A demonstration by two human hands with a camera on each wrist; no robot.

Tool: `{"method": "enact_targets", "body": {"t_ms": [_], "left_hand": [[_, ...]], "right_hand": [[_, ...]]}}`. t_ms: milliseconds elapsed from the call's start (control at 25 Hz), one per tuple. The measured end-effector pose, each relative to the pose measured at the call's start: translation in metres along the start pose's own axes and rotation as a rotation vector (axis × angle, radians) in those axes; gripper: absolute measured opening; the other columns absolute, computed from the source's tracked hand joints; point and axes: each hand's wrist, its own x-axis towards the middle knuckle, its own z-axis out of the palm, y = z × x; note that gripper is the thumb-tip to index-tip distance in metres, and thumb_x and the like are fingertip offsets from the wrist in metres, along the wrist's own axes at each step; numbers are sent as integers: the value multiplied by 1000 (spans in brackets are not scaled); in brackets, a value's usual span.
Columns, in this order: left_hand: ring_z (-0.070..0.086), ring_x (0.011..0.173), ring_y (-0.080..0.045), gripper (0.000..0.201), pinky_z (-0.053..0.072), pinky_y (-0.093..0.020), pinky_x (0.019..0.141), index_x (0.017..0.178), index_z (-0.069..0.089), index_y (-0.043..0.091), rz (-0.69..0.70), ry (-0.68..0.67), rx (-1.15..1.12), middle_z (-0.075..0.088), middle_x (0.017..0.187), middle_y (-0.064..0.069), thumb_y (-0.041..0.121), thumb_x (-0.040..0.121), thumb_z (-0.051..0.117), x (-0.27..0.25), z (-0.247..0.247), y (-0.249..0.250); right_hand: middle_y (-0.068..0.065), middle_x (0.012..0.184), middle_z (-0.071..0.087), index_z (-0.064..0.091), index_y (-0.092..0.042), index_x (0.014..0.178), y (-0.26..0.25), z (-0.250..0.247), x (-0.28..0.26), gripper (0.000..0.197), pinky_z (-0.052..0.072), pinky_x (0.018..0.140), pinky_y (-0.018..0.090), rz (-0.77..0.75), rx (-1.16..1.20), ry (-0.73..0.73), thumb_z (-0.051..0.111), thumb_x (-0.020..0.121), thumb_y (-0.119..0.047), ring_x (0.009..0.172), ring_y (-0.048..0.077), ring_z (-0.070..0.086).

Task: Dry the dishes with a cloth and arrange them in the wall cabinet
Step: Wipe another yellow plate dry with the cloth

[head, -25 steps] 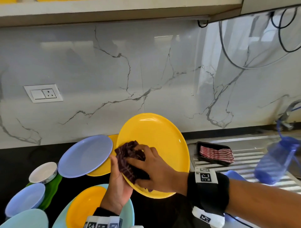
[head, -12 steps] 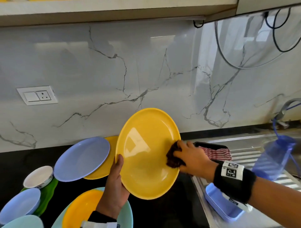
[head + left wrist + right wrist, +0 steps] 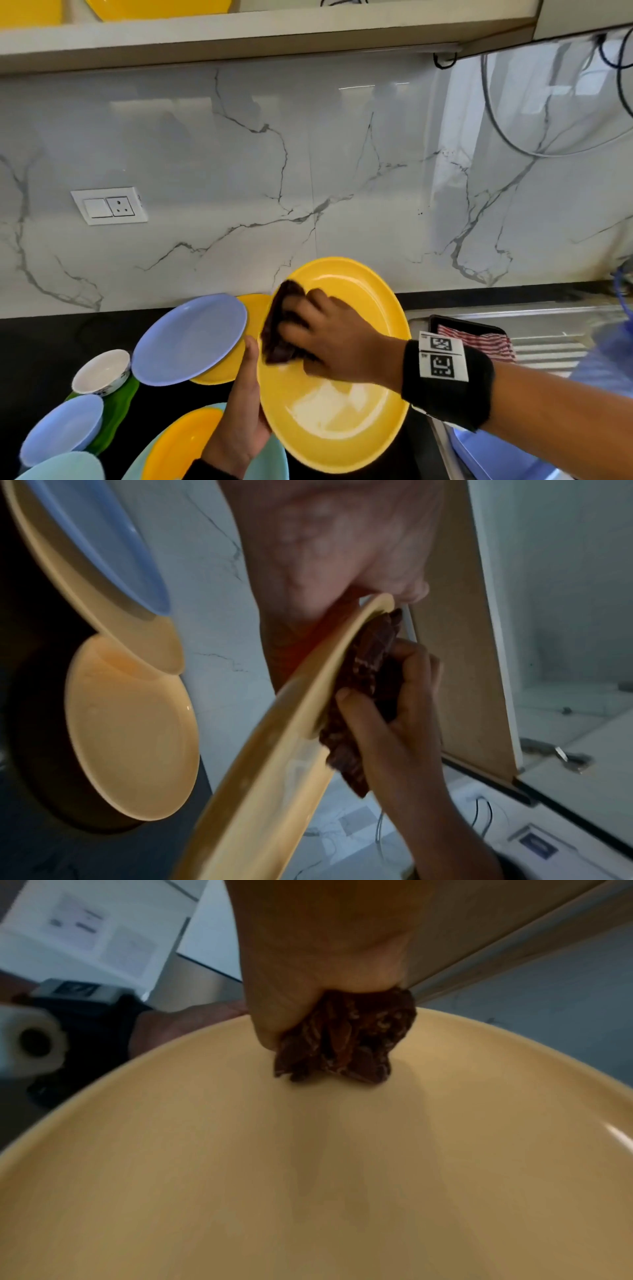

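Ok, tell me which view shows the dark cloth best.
The right wrist view: the dark cloth sits close and central, bunched in the right hand against the yellow plate. The head view shows the cloth blurred and half covered by fingers; the left wrist view shows it edge-on behind the plate's rim.

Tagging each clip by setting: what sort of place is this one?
Most likely a home kitchen. A black counter carries loose plates and bowls, a steel sink drainboard sits to its right, a marble-look backsplash carries a wall socket, and a wall cabinet hangs above.
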Motion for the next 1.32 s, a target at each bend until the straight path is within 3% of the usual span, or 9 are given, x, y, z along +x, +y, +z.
{"method": "enact_targets", "body": {"t_ms": [160,280,400,480,640,840,1080,1200,1320], "left_hand": [[68,107,-28,93,60,-39,77,113,74,20,-2,-37,-10,67,124,-13,63,33,91,-7,3,-2],[66,111,-26,98,58,-41,87,120,68,22,41,15,85,67,124,-9,63,34,91,-5,7,-4],[63,117,-24,73,48,-50,100,121,67,33,141,77,178,64,130,-1,63,56,84,0,12,2],[64,115,-27,67,51,-49,94,118,70,32,154,71,172,65,128,-5,59,59,85,1,14,7],[66,109,-32,100,54,-55,89,122,65,25,168,117,115,69,122,-8,53,31,96,3,11,10],[60,118,-35,112,53,-53,90,140,49,20,336,184,62,61,134,-10,55,44,93,7,15,11],[58,121,-37,100,45,-62,97,139,51,21,388,121,125,60,135,-9,64,55,84,10,21,15],[48,131,-37,92,33,-64,106,140,50,22,414,209,115,53,142,-8,68,65,77,9,18,10],[58,120,-38,92,45,-61,100,128,62,11,236,166,77,60,132,-15,68,58,81,5,22,7]], "right_hand": [[1,135,35,56,-32,118,0,4,-11,44,44,69,35,-458,-129,-77,66,77,-38,103,30,46],[-5,136,34,55,-37,122,6,4,-7,52,43,70,34,-502,-191,-89,72,74,-46,104,26,50],[-4,135,35,44,-37,127,17,-1,1,70,45,63,32,-289,-209,-70,75,65,-48,99,27,48],[-1,133,38,42,-34,128,33,-1,3,77,48,59,32,-79,-127,-37,75,60,-47,95,29,49],[-1,141,36,42,-31,140,66,-7,-7,75,52,68,33,435,92,-89,69,72,-45,109,29,46],[-4,140,30,38,-32,141,87,8,-54,73,50,73,31,705,171,-316,67,76,-48,116,22,42],[-4,131,41,52,-31,129,9,12,-83,58,45,87,32,352,461,-550,68,75,-45,115,24,48],[1,123,42,56,-24,121,-31,2,-67,53,43,79,33,246,676,-432,76,74,-35,109,25,48],[0,123,44,58,-22,117,-37,-16,-40,53,46,72,33,181,667,-204,75,68,-31,105,24,47]]}}
